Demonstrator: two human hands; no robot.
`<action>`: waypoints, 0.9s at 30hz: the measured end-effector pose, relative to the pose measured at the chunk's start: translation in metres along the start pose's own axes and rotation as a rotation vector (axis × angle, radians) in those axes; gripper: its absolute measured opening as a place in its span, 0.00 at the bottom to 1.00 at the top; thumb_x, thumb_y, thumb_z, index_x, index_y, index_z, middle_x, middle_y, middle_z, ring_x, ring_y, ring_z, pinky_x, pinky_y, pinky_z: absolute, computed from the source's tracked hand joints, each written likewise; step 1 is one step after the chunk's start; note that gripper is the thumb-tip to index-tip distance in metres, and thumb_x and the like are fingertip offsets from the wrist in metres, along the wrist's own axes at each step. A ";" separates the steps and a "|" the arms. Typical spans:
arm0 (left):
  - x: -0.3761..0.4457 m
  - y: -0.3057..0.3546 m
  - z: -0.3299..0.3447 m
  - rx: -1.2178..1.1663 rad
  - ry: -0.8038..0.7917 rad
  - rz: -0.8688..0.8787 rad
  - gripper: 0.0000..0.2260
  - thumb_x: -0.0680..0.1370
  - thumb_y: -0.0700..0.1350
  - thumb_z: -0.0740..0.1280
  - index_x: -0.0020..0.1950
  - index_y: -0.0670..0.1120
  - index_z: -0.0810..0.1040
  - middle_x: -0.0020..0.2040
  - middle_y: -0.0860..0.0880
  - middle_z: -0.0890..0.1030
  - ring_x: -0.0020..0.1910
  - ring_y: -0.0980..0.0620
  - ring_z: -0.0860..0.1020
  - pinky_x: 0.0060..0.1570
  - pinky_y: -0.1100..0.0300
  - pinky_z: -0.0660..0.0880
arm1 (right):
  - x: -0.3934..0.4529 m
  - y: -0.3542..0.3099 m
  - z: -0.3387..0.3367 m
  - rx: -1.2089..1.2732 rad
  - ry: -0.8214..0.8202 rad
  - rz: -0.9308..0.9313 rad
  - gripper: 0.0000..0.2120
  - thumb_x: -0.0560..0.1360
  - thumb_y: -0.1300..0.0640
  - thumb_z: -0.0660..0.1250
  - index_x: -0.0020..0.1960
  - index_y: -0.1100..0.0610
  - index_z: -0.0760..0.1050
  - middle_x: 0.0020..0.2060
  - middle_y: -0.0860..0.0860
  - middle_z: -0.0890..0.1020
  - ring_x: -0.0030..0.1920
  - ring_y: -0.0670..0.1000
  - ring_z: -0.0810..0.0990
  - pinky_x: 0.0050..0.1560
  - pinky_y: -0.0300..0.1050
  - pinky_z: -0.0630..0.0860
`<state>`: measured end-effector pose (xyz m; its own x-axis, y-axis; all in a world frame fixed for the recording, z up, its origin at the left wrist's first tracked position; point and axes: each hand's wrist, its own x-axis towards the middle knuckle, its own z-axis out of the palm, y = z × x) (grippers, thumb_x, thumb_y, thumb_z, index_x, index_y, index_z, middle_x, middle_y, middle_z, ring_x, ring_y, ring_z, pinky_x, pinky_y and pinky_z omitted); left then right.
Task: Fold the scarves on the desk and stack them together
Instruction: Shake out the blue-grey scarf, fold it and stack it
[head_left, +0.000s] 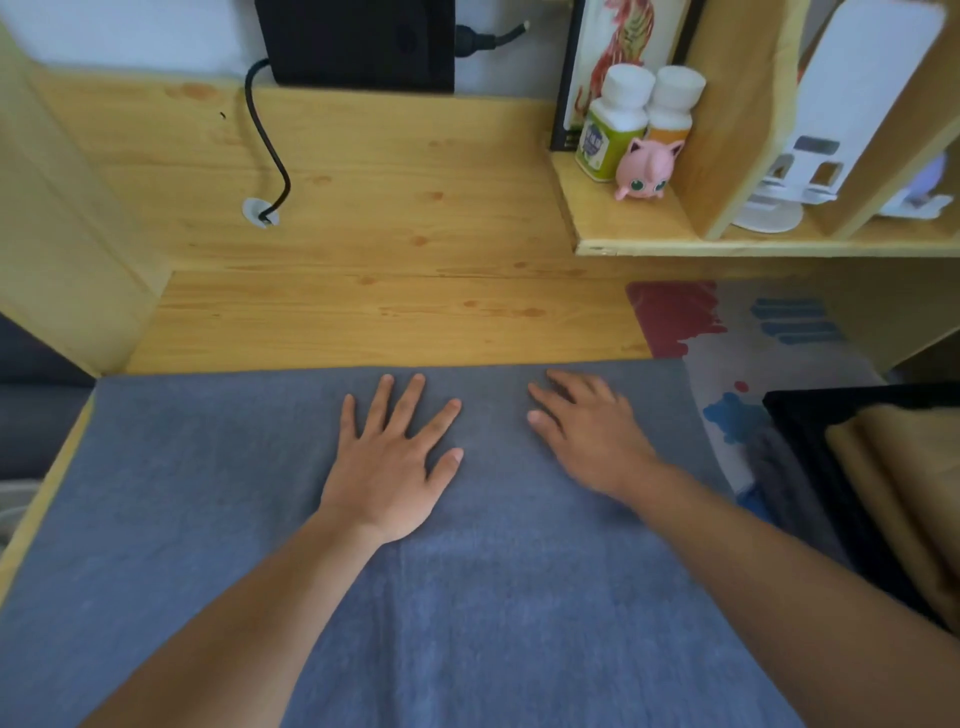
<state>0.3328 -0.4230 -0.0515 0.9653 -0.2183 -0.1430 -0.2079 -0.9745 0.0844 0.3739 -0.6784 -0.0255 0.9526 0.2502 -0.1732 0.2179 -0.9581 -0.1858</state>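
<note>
A blue-grey scarf lies spread flat over the near part of the wooden counter, its far edge straight and its surface smooth, with one faint lengthwise crease. The left hand rests palm down on it, fingers straight and splayed. The right hand lies flat just beside, fingers relaxed and pointing left, near the scarf's far edge. The scarf's near end runs out of view. At the right, a patterned scarf lies partly under it, beside a black and tan pile cut off by the frame.
</note>
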 end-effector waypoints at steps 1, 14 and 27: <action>0.000 0.000 0.000 0.000 0.005 0.003 0.30 0.80 0.67 0.35 0.82 0.65 0.42 0.83 0.52 0.37 0.82 0.44 0.35 0.77 0.34 0.40 | 0.014 0.007 -0.010 0.060 0.056 0.064 0.26 0.83 0.41 0.55 0.78 0.48 0.63 0.76 0.50 0.64 0.75 0.58 0.60 0.74 0.57 0.62; 0.000 0.002 0.005 0.028 0.054 0.103 0.28 0.82 0.64 0.42 0.82 0.63 0.49 0.85 0.50 0.48 0.83 0.43 0.44 0.79 0.39 0.45 | 0.055 0.011 -0.014 -0.083 0.372 0.049 0.12 0.74 0.61 0.72 0.56 0.59 0.75 0.56 0.59 0.75 0.56 0.62 0.72 0.58 0.57 0.72; 0.008 -0.007 -0.007 -0.034 -0.009 0.012 0.33 0.78 0.70 0.38 0.82 0.61 0.54 0.84 0.52 0.46 0.82 0.46 0.39 0.78 0.37 0.39 | -0.027 -0.022 0.028 -0.036 0.047 -0.084 0.35 0.80 0.34 0.43 0.82 0.50 0.54 0.81 0.46 0.54 0.81 0.52 0.50 0.80 0.54 0.50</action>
<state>0.3432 -0.4172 -0.0465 0.9615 -0.2301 -0.1503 -0.2134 -0.9696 0.1196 0.3370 -0.6603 -0.0441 0.9393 0.3242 -0.1127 0.3044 -0.9386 -0.1624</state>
